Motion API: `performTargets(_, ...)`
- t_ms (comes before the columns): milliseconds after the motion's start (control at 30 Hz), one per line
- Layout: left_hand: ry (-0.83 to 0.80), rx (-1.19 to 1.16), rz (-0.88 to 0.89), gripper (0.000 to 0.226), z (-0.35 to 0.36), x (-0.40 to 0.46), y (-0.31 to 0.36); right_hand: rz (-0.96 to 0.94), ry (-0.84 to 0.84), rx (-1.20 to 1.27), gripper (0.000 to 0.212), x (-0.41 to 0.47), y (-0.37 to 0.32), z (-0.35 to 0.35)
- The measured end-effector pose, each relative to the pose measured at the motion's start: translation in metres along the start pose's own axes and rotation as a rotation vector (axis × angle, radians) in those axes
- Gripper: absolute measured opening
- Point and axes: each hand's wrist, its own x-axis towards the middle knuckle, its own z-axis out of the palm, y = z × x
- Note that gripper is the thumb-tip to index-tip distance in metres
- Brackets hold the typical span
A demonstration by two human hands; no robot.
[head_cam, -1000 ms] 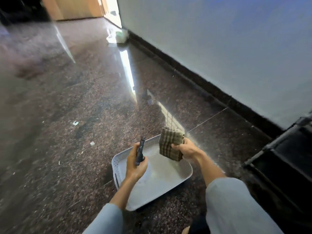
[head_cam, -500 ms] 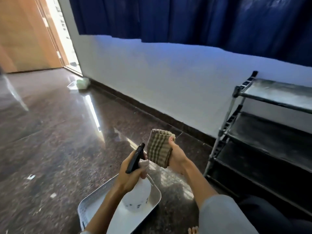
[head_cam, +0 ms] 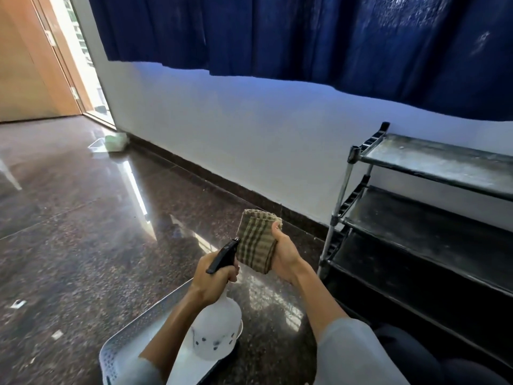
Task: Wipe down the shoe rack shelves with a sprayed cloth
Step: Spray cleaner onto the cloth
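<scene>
- Far left there's a wooden door, with bright daylight coming in at its edge, and a glossy speckled dark granite floor that mirrors the light.
- Low down sits a white perforated plastic tray, shallow with rounded corners, flat on the floor.
- The left hand has its fingers curled round the neck of a frosted white plastic spray bottle with a black trigger head, nozzle almost touching the cloth.
- The right hand grips a folded green-and-brown checked woven cloth, thumb pressed on the front, other fingers hidden behind it.
- Behind is a white wall with a dark blue pleated curtain.
- On the right, a black three-tier shoe rack with metal posts and dusty flat shelves, close beside the cloth hand.
</scene>
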Motion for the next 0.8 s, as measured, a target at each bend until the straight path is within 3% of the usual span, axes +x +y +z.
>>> performTargets(200, -0.039, -0.051, -0.026, 0.03, 0.006, 0.001, 0.003, -0.014, -0.008, -0.036, 0.067, 0.0, -0.008, -0.005)
performTargets(400, -0.039, -0.078, -0.113, 0.018, 0.018, 0.007, 0.014, -0.039, 0.013, -0.046, 0.064, 0.0, -0.017, -0.01)
performTargets(567, -0.144, -0.033, -0.1, 0.029, 0.025, 0.011, 0.026, -0.045, 0.024, -0.035, 0.065, -0.003, -0.023, -0.014)
performTargets(800, -0.171, -0.003, -0.133, 0.012, 0.036, 0.013, 0.032, -0.075, 0.01, 0.03, 0.061, -0.005, -0.026, -0.021)
